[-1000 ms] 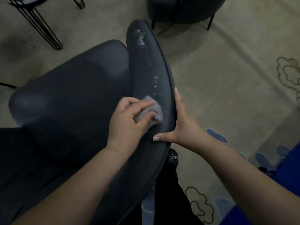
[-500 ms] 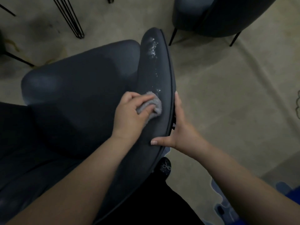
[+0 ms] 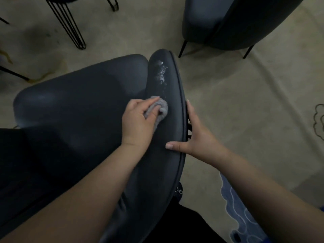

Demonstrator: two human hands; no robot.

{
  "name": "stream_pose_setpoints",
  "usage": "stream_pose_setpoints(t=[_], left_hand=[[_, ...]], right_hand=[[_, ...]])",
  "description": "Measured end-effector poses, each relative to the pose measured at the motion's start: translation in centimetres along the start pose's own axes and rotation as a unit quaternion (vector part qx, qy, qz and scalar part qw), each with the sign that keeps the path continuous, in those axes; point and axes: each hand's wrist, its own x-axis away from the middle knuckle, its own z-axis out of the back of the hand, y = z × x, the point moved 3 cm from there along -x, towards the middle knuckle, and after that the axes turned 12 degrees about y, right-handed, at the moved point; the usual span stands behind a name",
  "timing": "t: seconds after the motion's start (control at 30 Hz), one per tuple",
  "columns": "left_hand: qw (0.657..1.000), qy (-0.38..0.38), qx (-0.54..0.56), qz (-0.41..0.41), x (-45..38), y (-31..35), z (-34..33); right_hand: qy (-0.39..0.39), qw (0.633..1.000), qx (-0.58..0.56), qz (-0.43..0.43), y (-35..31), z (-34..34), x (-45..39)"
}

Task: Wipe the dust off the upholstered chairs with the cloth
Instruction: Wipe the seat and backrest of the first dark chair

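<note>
A dark upholstered chair [image 3: 78,106] fills the left and centre of the head view, its curved back rim running from the top centre down toward me. White dust [image 3: 161,74] lies on the far part of that rim. My left hand [image 3: 138,120] grips a bunched grey cloth [image 3: 162,109] and presses it on the rim just below the dust. My right hand [image 3: 194,135] holds the rim's outer edge, thumb across the top and fingers down the outer side.
A second dark upholstered chair [image 3: 233,21] on thin black legs stands at the top right. Black hairpin legs [image 3: 70,23] of another piece stand at the top left. A beige carpet [image 3: 245,106] with blue and outlined cloud patterns covers the floor.
My left hand has slid the cloth further along the rim toward the dust patch, and the scattered specks near it are gone. The view has shifted. My right hand keeps its hold.
</note>
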Motion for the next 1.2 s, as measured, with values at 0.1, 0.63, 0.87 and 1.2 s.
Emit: stream_pose_setpoints(t=[0.1,0.63,0.87,1.2], left_hand=[[1.000,0.019,-0.005,0.015,-0.7,-0.3,0.9],[0.998,0.054,-0.005,0.038,1.0,1.5,-0.8],[0.984,0.106,-0.042,0.136,-6.1,-0.4,-2.9],[0.991,0.117,-0.013,0.067,-5.4,2.0,-5.3]], right_hand=[[0.016,0.999,-0.048,-0.018,-0.8,0.5,-1.0],[0.003,0.994,-0.103,-0.032,-1.5,1.1,-7.0],[-0.047,0.994,-0.099,-0.028,-1.0,1.8,-8.2],[-0.079,0.993,-0.088,-0.021,-2.1,2.2,-12.2]])
